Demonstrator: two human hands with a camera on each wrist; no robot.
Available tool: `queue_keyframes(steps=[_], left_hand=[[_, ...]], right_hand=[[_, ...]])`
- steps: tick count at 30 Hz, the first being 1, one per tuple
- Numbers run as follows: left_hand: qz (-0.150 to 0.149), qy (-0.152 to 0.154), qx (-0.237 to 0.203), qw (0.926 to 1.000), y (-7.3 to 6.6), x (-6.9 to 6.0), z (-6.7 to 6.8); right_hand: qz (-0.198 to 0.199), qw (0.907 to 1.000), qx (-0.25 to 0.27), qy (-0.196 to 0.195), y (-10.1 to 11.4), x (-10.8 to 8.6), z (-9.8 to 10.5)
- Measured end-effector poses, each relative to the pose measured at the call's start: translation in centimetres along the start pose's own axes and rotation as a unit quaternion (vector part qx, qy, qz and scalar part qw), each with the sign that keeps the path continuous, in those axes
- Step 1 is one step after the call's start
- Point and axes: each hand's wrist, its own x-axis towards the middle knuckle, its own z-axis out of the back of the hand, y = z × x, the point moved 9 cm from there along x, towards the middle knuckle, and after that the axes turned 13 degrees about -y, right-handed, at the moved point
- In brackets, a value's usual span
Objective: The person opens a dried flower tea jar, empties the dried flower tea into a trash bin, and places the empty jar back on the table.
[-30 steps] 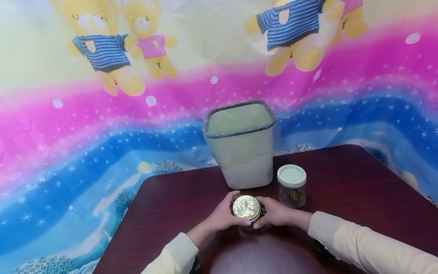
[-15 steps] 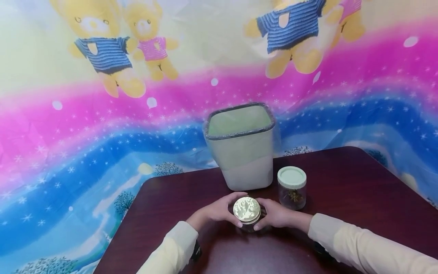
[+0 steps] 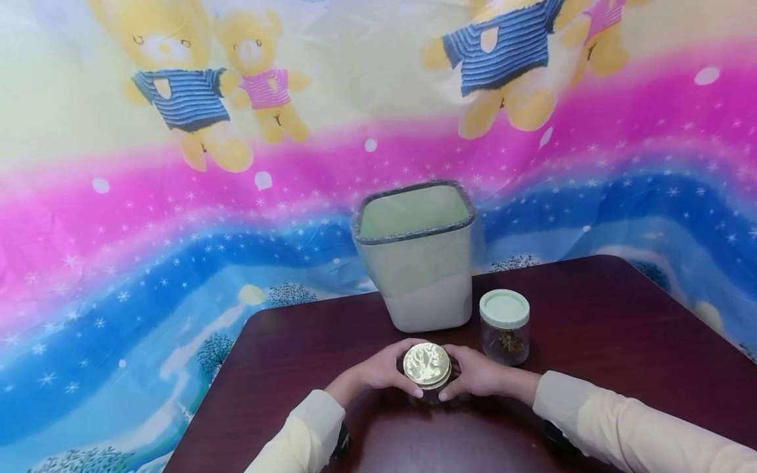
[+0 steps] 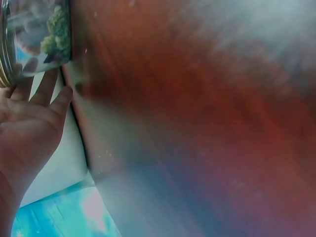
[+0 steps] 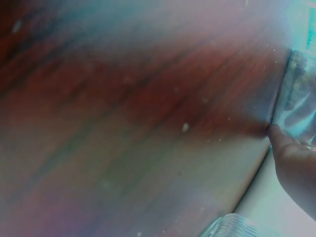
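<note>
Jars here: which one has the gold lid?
The jar held between the left hand and right hand; the other jar has a pale green lid.

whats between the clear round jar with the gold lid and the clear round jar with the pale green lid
The right hand, which grips the gold-lidded jar; the head view shows it between that and the green-lidded jar.

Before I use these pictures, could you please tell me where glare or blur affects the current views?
Head view: mostly clear, glare on the shiny gold round lid, pale sheen on the dark red-brown table; left wrist: table blurred, whitish glare upper right; right wrist: table blurred, bluish haze at top.
</note>
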Motion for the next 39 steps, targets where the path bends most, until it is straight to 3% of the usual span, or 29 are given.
queue_keyframes(steps=[5,12,21,24,30,39], left_hand=[[0.001,-0.060,0.038,0.9974,0.0,-0.7,0.2],[-0.003,-0.150,0.091,0.9845,-0.2,-1.7,0.4],[0.010,-0.232,0.184,0.9550,-1.2,-2.6,0.2],[0.014,-0.248,0.200,0.9478,-1.5,-2.7,0.1],[0.023,-0.259,0.209,0.9428,-1.7,-2.7,0.0],[0.021,-0.252,0.207,0.9451,-1.5,-2.7,0.0]], right_hand=[[0.001,1.0000,-0.001,0.000,0.1,0.0,0.0],[0.016,0.9999,-0.003,0.000,0.4,-0.2,0.0],[0.025,0.9996,-0.011,-0.002,0.5,-0.2,0.1],[0.022,0.9997,-0.010,-0.002,0.5,-0.2,0.1],[0.019,0.9998,-0.005,-0.001,0.6,-0.2,0.1],[0.027,0.9996,-0.003,-0.001,0.8,-0.2,0.1]])
